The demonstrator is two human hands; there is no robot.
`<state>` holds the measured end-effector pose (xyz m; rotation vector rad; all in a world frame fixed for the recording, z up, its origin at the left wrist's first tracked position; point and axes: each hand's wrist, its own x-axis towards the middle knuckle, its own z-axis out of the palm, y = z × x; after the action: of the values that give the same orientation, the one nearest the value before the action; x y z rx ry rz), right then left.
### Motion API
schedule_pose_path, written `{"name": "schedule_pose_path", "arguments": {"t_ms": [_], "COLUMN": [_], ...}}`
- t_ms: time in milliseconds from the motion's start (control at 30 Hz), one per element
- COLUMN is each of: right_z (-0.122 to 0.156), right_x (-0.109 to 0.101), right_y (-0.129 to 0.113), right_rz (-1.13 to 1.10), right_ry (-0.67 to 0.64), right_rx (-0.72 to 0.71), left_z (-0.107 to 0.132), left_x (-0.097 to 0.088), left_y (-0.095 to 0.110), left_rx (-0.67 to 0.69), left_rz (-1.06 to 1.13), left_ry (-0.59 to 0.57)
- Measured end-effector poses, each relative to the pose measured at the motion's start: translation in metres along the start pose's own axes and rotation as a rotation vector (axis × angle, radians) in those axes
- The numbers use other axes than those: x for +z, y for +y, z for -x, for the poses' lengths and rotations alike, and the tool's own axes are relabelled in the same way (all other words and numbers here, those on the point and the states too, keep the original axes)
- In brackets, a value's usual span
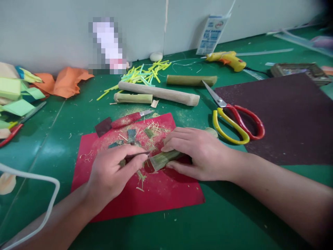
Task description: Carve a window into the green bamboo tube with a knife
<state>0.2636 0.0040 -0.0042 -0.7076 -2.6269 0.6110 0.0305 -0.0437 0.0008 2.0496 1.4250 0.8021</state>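
Observation:
My left hand [111,170] pinches a thin dark piece of sandpaper [139,153] between thumb and fingers, close to the end of a bamboo piece. My right hand [195,152] is wrapped around that short green bamboo piece [163,159], its near end facing left. Both hands are over a red sheet [125,201] strewn with bamboo shavings and dust. A red-handled carving knife [127,119] rests at the sheet's upper edge, beside a small dark square [103,127]. Small dark green scraps [131,134] lie behind my left hand.
Scissors [234,118] with red and yellow handles lie right, partly on a dark brown sheet [283,121]. Behind are bamboo lengths [158,93], yellow and green strips [148,73] and a yellow glue gun [226,59]. Coloured paper [15,93] sits left; a white cord [39,177] curves nearby.

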Motion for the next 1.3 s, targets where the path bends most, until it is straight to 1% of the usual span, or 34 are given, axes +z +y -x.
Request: {"name": "schedule_pose_path", "arguments": {"t_ms": [67,133,200,300,433,500,533,567,633,700,767,900,967,1067,1200,1300], "right_z": [0.000,0.000,0.000,0.000,0.000,0.000,0.000,0.000,0.000,0.000,0.000,0.000,0.000,0.000,-0.001,-0.001], "right_x": [0.000,0.001,0.001,0.000,-0.001,-0.001,-0.001,0.000,-0.001,-0.001,-0.001,-0.001,0.000,0.002,0.003,0.004], "right_y": [0.000,0.000,-0.001,-0.001,-0.002,-0.002,-0.002,-0.002,-0.001,-0.001,-0.001,-0.001,-0.001,-0.002,-0.003,-0.005], "right_rz": [-0.001,0.003,0.008,0.007,0.001,-0.001,-0.002,-0.002,-0.004,-0.010,-0.011,0.000,0.005,0.023,0.048,0.062], "right_ry": [-0.003,0.001,0.006,0.004,-0.004,0.002,0.005,0.007,0.005,0.001,-0.003,0.000,0.012,0.028,0.034,0.041], "right_rx": [0.005,0.007,0.008,0.012,0.021,0.021,0.020,0.020,0.017,0.014,0.013,0.016,0.014,0.029,0.049,0.066], "left_z": [-0.001,-0.003,-0.004,-0.006,-0.006,-0.005,-0.005,-0.005,-0.005,-0.004,-0.004,-0.001,0.001,0.001,-0.001,-0.001], "left_x": [0.002,0.004,0.005,0.004,0.003,0.003,0.003,0.003,0.002,0.000,-0.002,-0.003,-0.002,0.002,0.006,0.006], "left_y": [0.001,0.002,0.002,0.001,-0.002,-0.003,-0.002,-0.002,0.000,0.002,0.005,0.007,0.008,0.010,0.010,0.008], "left_rx": [-0.196,-0.312,-0.367,-0.426,-0.454,-0.419,-0.376,-0.305,-0.105,0.074,0.160,0.203,0.195,0.148,0.094,0.042], "left_rz": [0.185,0.356,0.474,0.581,0.609,0.534,0.463,0.368,0.149,-0.026,-0.104,-0.106,-0.094,-0.108,-0.158,-0.155], "left_ry": [0.001,-0.020,-0.035,-0.059,-0.101,-0.093,-0.072,-0.046,0.009,0.031,0.022,-0.017,-0.033,-0.030,0.026,0.025]}}
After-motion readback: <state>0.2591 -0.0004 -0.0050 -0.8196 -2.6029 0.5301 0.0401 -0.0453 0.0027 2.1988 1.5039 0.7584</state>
